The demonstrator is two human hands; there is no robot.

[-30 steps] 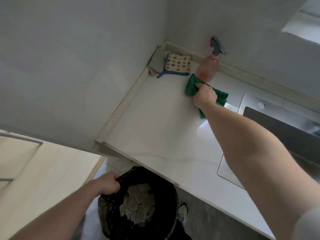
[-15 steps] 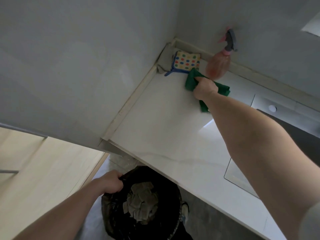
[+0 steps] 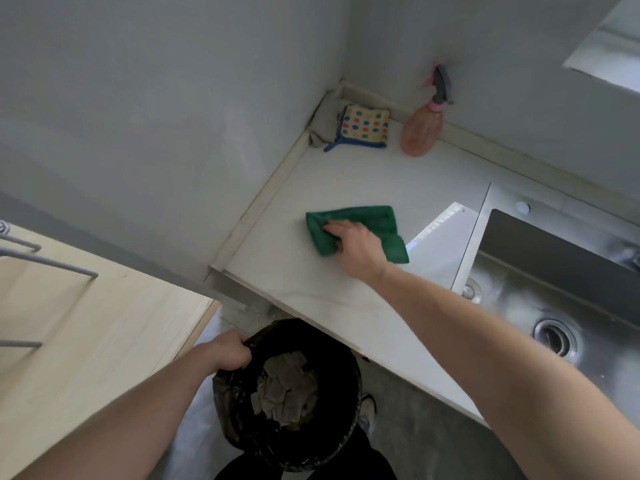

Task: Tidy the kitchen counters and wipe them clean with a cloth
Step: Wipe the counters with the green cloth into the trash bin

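A green cloth (image 3: 370, 220) lies flat on the white counter (image 3: 311, 278), near its middle. My right hand (image 3: 356, 245) presses down on the cloth with fingers spread over its near left part. Below the counter's front edge stands a black bin (image 3: 332, 441) lined with a black bag and holding grey scraps. My left hand (image 3: 227, 353) grips the bin's rim on its left side.
A spotted sponge cloth (image 3: 363, 126) and a grey rag (image 3: 322, 129) lie in the back corner. A pink spray bottle (image 3: 420, 128) stands by the back wall. The steel sink (image 3: 554, 289) is at the right. A wooden cabinet top (image 3: 86, 323) is at the left.
My right hand has drawn the green cloth from beside the spray bottle toward the counter's middle and flattened onto it. My left hand still holds the bin's rim.
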